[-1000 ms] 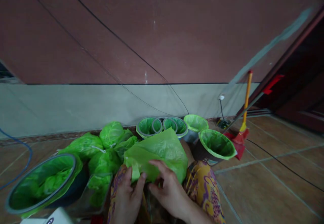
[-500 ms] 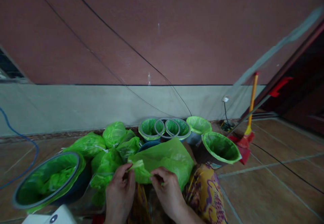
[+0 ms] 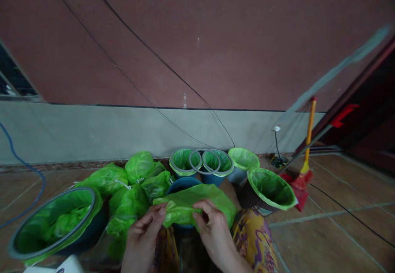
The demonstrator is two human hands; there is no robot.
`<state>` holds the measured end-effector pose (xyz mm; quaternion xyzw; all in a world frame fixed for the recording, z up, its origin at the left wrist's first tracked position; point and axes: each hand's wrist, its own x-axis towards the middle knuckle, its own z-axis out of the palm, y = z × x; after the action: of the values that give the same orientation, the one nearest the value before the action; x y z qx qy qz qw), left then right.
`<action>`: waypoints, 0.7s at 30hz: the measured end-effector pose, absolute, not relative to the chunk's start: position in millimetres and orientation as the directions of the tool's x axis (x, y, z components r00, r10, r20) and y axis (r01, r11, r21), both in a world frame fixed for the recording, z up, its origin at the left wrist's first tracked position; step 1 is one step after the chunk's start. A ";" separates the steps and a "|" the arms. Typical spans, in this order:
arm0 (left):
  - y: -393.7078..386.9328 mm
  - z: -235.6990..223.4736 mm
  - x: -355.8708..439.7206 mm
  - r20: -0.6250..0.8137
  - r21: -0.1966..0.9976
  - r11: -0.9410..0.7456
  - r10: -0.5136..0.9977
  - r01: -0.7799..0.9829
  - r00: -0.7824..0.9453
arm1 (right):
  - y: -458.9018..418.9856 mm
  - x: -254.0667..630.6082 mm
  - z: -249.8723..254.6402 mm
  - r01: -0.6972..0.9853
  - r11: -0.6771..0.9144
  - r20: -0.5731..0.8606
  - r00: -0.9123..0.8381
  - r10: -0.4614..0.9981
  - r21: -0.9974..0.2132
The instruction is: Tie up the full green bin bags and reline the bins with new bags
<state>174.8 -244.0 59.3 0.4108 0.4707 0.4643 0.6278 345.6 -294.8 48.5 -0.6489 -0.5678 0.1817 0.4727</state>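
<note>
A thin green plastic bag (image 3: 197, 203) is stretched between both hands low in the middle of the view. My left hand (image 3: 143, 234) pinches its left edge. My right hand (image 3: 214, 232) grips its near edge with bent fingers. The bag lies across the mouth of a blue bin (image 3: 182, 184) just behind it. Below the hands are my knees in patterned cloth (image 3: 256, 240).
A large bin lined with green (image 3: 52, 221) stands at the left. Tied green bags (image 3: 132, 182) are heaped behind it. Several lined bins (image 3: 212, 162) stand along the wall, one tipped bin (image 3: 270, 186) at right. A red and yellow broom (image 3: 304, 164) leans by the doorway.
The bag was held up and bunched before. Now it is lowered and spread flatter, and the rim of the blue bin shows behind it. Both hands have kept their hold.
</note>
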 end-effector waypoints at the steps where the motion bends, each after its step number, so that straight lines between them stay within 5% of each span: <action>1: -244.6 59.6 175.4 -0.156 0.973 0.173 0.981 -0.150 0.115 | -297.2 344.0 53.1 0.578 0.134 0.351 0.282 0.893 -0.805; 9: -250.4 64.6 186.2 0.211 0.955 -0.253 0.947 0.158 0.243 | -298.9 323.4 78.7 0.548 0.424 0.548 0.077 0.833 -0.721; 21: -217.0 101.0 212.2 0.301 0.860 -0.494 0.697 0.132 0.651 | -313.4 378.1 111.9 0.480 0.289 0.383 0.109 0.917 -0.828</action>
<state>212.2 -217.0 101.0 0.7996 0.2590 0.3277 0.4314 378.1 -313.4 111.9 -0.5542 -0.6301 0.2198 0.4975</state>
